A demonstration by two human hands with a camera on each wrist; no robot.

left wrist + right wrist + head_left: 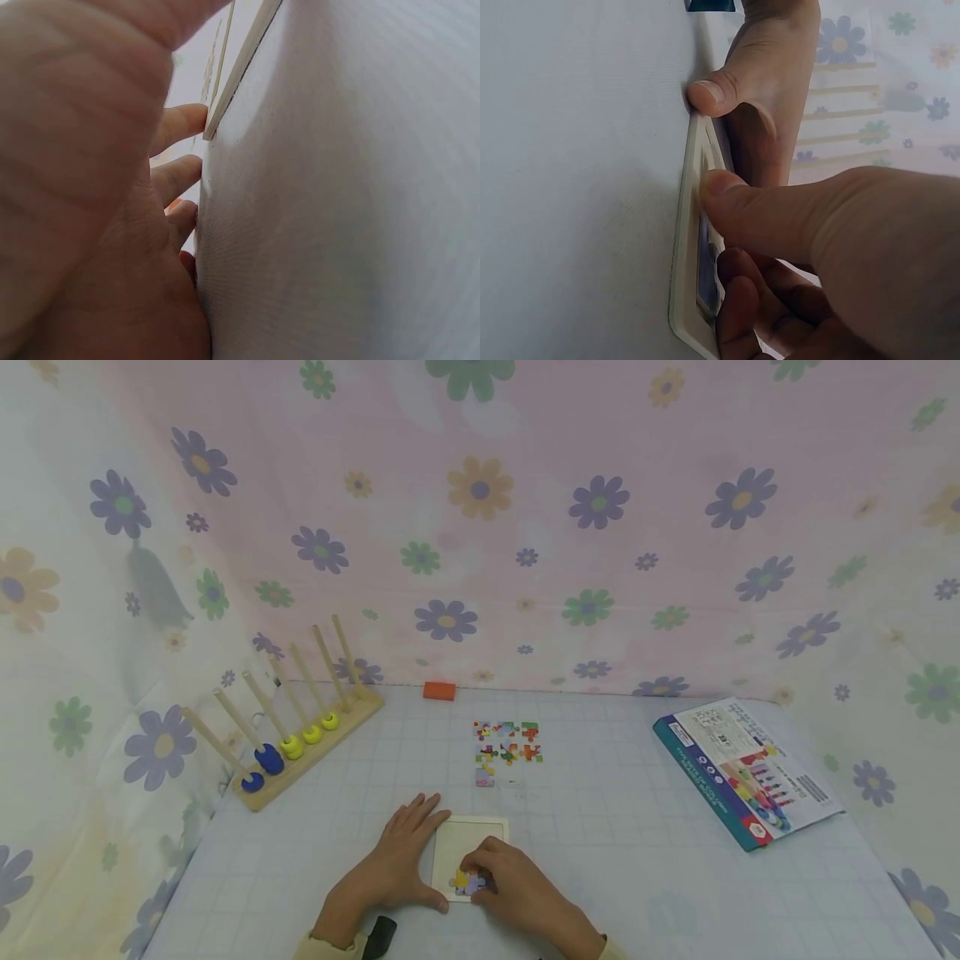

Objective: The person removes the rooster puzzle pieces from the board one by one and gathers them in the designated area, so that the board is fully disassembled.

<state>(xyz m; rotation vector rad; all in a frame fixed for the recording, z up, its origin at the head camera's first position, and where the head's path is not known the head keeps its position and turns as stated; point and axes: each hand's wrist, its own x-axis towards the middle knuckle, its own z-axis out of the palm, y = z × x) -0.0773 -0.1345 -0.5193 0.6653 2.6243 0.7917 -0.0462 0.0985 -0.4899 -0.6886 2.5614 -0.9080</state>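
Observation:
A shallow wooden puzzle tray (504, 832) lies at the near middle of the table. Along its left side rests my left hand (399, 853), fingers extended and thumb at the near left corner. In the left wrist view a fingertip touches the corner of the tray (247, 56). My right hand (525, 887) reaches over the near right part, its thumb and curled fingers pinching a purple puzzle piece (707, 274) low in the tray. Yellow and purple colours (460, 882) show beside the fingertips in the head view. The right fingers partly hide the piece.
Beyond the tray, several colourful jigsaw pieces (508, 752) lie in rows. A wooden peg stand (322, 745) with blue and yellow beads stands at left. An orange block (439, 692) sits by the back edge, a flat printed box (738, 777) at right.

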